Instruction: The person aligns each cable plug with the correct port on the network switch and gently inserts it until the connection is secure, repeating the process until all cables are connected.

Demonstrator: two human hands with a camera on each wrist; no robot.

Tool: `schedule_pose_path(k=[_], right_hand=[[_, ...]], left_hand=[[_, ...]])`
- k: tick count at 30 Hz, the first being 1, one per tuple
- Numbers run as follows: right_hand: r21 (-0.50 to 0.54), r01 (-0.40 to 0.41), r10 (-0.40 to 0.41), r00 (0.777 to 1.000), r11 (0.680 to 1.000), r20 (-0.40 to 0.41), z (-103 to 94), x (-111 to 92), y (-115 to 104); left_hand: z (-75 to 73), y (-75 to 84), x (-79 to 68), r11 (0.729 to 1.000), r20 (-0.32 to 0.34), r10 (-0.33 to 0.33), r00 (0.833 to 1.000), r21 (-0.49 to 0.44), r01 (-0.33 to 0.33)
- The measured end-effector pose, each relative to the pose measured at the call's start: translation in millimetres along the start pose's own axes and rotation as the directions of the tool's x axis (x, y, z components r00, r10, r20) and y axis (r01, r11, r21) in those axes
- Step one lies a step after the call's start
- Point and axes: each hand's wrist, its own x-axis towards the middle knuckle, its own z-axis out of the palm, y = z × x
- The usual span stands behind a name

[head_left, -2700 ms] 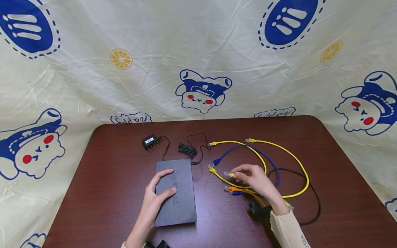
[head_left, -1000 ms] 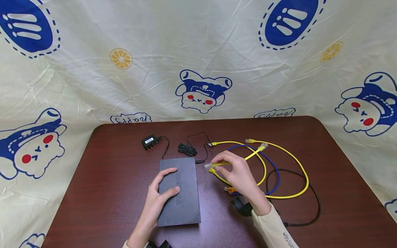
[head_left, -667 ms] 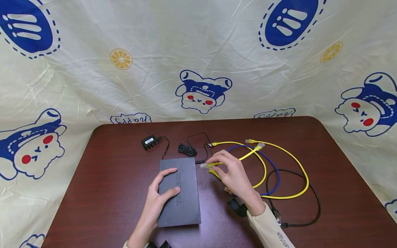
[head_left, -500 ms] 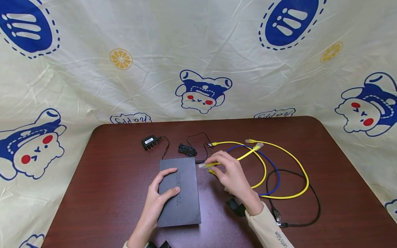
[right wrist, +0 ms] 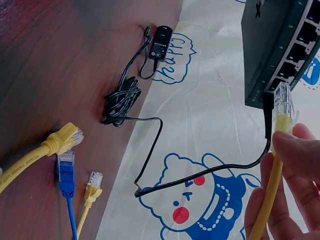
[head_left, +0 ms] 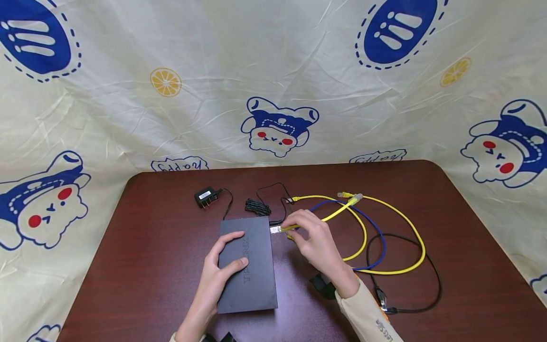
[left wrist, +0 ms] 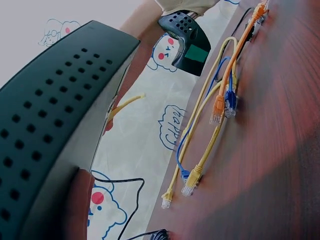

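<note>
My left hand point(head_left: 214, 273) grips a dark grey TP-LINK network switch point(head_left: 252, 285), its thumb and index finger on the top face and other fingers hidden beneath. In the right wrist view a row of ports point(right wrist: 297, 52) lines the switch's side. My right hand point(head_left: 317, 240) pinches a short yellow Ethernet cable point(head_left: 333, 216) by the plug. That clear plug point(right wrist: 283, 100) is at the mouth of the port nearest the black power lead point(right wrist: 267, 112); how far it is in, I cannot tell. The cable's free end point(head_left: 355, 198) points up and right.
A black power adapter point(head_left: 206, 196) and its bundled cord point(head_left: 258, 207) lie behind the switch. To the right are more yellow cables point(head_left: 412, 225), a blue cable point(head_left: 380, 232) and a black cable point(head_left: 438, 280). An orange cable point(left wrist: 235, 60) shows in the left wrist view.
My right hand has carried the yellow cable's plug leftward from among the cables to the switch's right edge. The switch shifted slightly right with my left hand, then stayed put.
</note>
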Motion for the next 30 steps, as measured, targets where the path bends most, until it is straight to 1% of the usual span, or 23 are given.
schedule_pose_path(k=[4, 6, 10, 14, 21, 28, 30], right_hand=[[0.004, 0.010, -0.010, 1.000, 1.000, 0.002, 0.4, -0.6, -0.9], [0.004, 0.028, -0.028, 1.000, 1.000, 0.000, 0.6, -0.9, -1.0], [0.003, 0.057, -0.057, 0.998, 0.998, -0.004, 1.0, -1.0, -1.0], [0.003, 0.069, -0.069, 0.998, 0.998, -0.006, 1.4, -1.5, -0.5], [0.002, 0.100, -0.100, 0.994, 0.995, -0.031, 2.5, -0.9, -0.6], [-0.015, 0.099, -0.099, 0.994, 0.995, -0.048, 4.3, -2.4, -1.9], [-0.018, 0.109, -0.110, 0.992, 0.994, -0.058, 5.7, -3.3, -2.1]], left_hand=[[-0.1, 0.1, -0.6, 1.000, 0.003, -0.001, 1.000, 0.002, 0.001], [-0.3, 0.3, -0.6, 1.000, 0.003, 0.001, 1.000, 0.004, -0.001], [-1.1, 1.3, -1.0, 1.000, 0.013, 0.012, 1.000, 0.005, -0.012], [-2.1, 2.1, -1.6, 1.000, 0.028, 0.021, 0.999, 0.008, -0.021], [-3.5, 2.6, -1.7, 1.000, 0.051, 0.022, 0.998, 0.003, -0.023], [-3.1, 3.0, -2.7, 1.000, 0.058, 0.014, 0.998, 0.015, -0.015], [-2.7, 3.3, -2.6, 1.000, 0.056, 0.013, 0.998, 0.022, -0.014]])
